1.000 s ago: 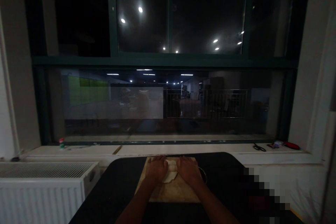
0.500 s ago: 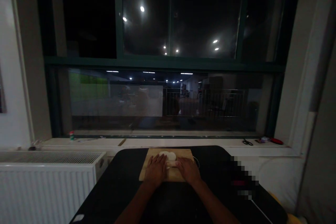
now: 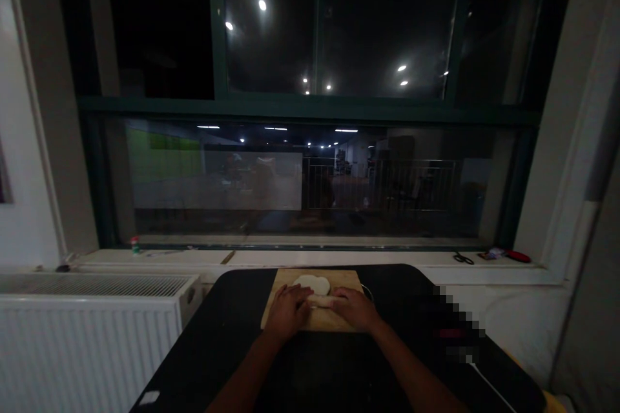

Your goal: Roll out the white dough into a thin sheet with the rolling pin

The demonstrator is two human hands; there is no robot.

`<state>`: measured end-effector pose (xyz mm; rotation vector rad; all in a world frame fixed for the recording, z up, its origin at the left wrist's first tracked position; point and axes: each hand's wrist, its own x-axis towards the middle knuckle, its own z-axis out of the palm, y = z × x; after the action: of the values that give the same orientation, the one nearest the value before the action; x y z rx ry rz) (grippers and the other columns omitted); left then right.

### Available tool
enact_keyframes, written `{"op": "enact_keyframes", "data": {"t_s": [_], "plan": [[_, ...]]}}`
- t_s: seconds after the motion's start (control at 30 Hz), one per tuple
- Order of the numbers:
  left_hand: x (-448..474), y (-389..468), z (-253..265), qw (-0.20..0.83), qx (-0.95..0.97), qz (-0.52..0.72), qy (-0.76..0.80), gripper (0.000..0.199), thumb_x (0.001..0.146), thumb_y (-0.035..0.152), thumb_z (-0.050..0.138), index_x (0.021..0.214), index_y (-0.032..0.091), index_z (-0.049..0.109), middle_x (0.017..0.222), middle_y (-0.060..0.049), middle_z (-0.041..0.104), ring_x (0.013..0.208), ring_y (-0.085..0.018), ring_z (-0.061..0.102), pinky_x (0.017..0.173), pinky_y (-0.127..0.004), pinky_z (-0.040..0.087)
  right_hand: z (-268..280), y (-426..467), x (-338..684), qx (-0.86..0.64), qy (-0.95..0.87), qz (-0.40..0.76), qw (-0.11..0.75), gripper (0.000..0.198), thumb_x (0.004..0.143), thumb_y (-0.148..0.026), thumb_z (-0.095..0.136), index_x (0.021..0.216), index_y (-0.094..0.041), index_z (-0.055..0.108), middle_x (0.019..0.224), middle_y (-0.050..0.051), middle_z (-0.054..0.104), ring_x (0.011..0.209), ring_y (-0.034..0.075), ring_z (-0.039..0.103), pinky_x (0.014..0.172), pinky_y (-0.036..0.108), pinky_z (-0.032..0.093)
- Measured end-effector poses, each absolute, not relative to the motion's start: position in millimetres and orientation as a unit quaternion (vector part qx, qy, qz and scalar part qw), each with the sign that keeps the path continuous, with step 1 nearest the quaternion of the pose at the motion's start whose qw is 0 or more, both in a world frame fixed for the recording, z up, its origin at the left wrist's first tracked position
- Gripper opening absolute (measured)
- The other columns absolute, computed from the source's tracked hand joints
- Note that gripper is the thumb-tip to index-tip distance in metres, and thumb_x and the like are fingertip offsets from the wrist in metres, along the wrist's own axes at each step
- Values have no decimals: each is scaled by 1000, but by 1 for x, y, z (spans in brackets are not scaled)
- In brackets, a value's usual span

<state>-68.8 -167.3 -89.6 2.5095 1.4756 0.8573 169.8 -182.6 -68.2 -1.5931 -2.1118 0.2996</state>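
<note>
The dough [image 3: 314, 284], a pale, flattened piece with a rounded, lobed outline, lies on the far half of the wooden board [image 3: 334, 322]. Just on the near side of it, crosswise over the board, is a rolling pin [image 3: 321, 301]; it appears to meet the dough's near edge, though how much dough runs beneath it is hidden. The left hand [image 3: 289, 311] covers the pin's end toward the board's left side, fingers laid forward over it; the right hand [image 3: 356, 308] is on the other end, toward the board's right side. How tightly either hand closes cannot be told.

The dough is probably light, soft and stretchy, apt to tear or stick if pinched, so flat fingers under its rim would suit it best. The pin looks stiff and smooth, likely light, and its two ends give the best hold.

Beneath the board is a black table [image 3: 232, 316]; a thin loop [image 3: 369, 292] sits right beside the board's right edge. Beyond the board runs the windowsill [image 3: 290, 259], with a small red-capped bottle [image 3: 135, 245] far to the board's left and scissors [image 3: 464, 259] to its right. The radiator [image 3: 87, 329] stands well left of the board.
</note>
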Motion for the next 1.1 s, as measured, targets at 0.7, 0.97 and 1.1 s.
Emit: {"op": "enact_keyframes", "data": {"t_s": [0.7, 0.97, 1.1], "plan": [[-42, -88, -68, -64, 834, 105, 538, 51, 101, 28, 22, 134, 17, 58, 139, -10, 63, 128, -27, 57, 108, -47, 43, -66, -95, 97, -604, -785, -69, 123, 41, 99, -27, 34, 109, -19, 73, 122, 14, 70, 116, 29, 63, 101, 50, 43], [-37, -60, -57, -64, 834, 87, 541, 47, 99, 30, 26, 106, 14, 71, 111, -17, 72, 105, -31, 67, 90, -47, 52, -66, -62, 100, -620, -774, -72, 105, 39, 99, -25, 34, 103, -17, 72, 109, 14, 73, 104, 28, 67, 87, 43, 50], [-33, -41, -59, -51, 820, 95, 563, 54, 101, 36, 20, 107, 16, 70, 111, -16, 72, 104, -31, 67, 88, -47, 53, -66, -44, 97, -631, -764, -74, 109, 42, 100, -23, 29, 104, -16, 71, 106, 15, 73, 104, 29, 67, 86, 44, 50]]}}
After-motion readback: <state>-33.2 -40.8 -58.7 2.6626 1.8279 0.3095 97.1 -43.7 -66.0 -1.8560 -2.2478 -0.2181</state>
